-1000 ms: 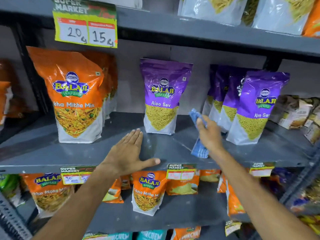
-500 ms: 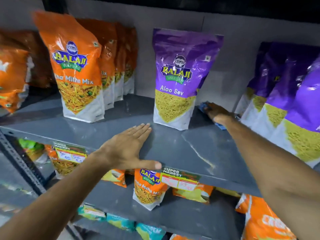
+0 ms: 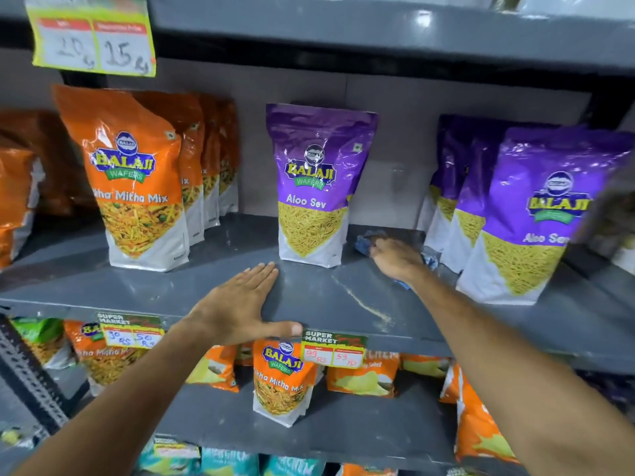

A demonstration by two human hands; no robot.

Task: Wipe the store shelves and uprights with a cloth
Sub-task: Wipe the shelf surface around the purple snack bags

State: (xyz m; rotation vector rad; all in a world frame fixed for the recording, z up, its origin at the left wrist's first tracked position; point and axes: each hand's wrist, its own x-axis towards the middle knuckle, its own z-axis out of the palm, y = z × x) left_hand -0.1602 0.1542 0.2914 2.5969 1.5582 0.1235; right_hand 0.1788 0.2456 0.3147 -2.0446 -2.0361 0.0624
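Fingers of the left hand point(image 3: 237, 305) lie flat and spread, grasping nothing, on the near edge of the grey shelf point(image 3: 347, 297). The right hand point(image 3: 395, 257) presses a blue cloth point(image 3: 365, 241), fingers curled over it, far back on the shelf between a lone purple pouch point(image 3: 318, 187) and purple pouches point(image 3: 536, 218) at right.

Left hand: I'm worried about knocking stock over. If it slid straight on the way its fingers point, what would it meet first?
Probably the lone purple Aloo Sev pouch. The left hand lies flat on the grey shelf, fingers aimed up-right at the pouch's base, bare shelf between. Depth is uncertain.
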